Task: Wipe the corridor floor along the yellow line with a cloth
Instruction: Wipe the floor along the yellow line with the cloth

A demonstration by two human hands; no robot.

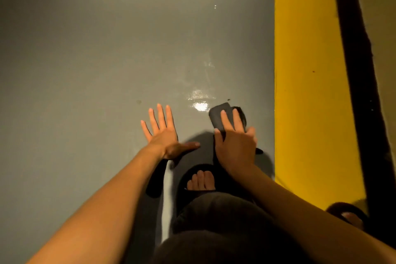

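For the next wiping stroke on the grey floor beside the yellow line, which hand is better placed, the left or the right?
The right hand. It already presses the dark grey cloth on the grey floor, near the yellow line. The left hand lies flat with fingers spread, farther from the line, probably for support.

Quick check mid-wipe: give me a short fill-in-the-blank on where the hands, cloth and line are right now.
1. The dark cloth lies under the ____ hand.
2. The left hand lies flat on the grey floor with fingers ____.
3. The stripe to the right of the cloth is coloured ____.
4. A bright wet patch shines just ____ of the cloth.

Missing words: right; spread; yellow; left
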